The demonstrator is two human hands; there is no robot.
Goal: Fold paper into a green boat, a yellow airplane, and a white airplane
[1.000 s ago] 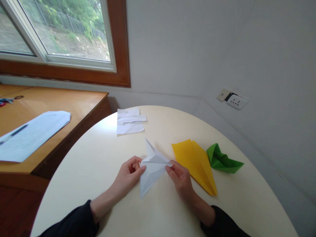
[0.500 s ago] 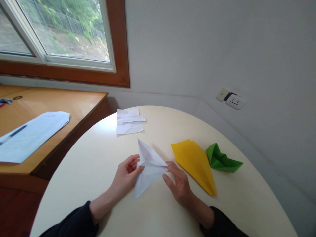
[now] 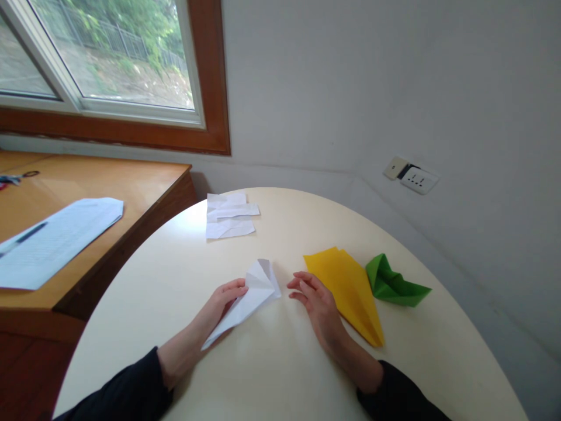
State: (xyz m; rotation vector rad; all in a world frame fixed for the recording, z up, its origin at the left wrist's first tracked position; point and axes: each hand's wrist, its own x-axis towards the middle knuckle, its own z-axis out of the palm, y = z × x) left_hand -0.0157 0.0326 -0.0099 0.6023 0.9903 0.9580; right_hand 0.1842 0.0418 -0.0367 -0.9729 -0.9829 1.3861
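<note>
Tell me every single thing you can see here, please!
Folded paper: 1, white, on the round table, under the left hand's fingers.
Folded paper plane: 1, yellow, on the table just right of the right hand.
Folded paper shape: 1, green, on the table right of the yellow one.
Creased sheets: a few, white, far side of the table.
Round table: 1, cream.
Wooden desk: 1, orange-brown, at left under the window.
Printed sheet: 1, white, on the desk, with a dark pen on it.
Window: 1, brown frame, upper left.
Wall socket: 1, white, right wall.
Left hand: 1, dark sleeve, on the white paper.
Right hand: 1, dark sleeve, flat on the table, open.
</note>
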